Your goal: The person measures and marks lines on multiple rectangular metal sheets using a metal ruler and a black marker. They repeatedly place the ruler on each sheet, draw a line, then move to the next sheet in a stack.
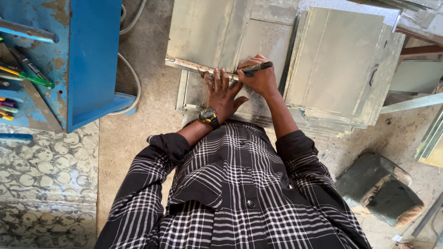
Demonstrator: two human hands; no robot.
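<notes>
Concrete workshop floor (143,115), stacked grey metal sheets (332,64), left hand (221,92) fingers spread flat on steel ruler (194,66), right hand (260,78) fingers gripping dark marker (256,68), blue metal stand (87,60) alongside.

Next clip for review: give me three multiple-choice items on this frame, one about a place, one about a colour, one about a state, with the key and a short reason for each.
1. Where does the left hand rest?
A. On the metal ruler lying across the metal sheet
B. On the blue cabinet
C. On the floor

2. What colour is the cabinet at the left?
A. Red
B. Blue
C. White

3. What is the right hand doing?
A. Hanging open and empty
B. Gripping a dark pen-like tool at the ruler's edge
C. Holding a hammer

Key:
1 A, the fingers are spread flat on the ruler over the sheet.
2 B, its side and top are painted blue, with rust patches.
3 B, the fist is closed round the tool, whose tip meets the ruler.
</notes>
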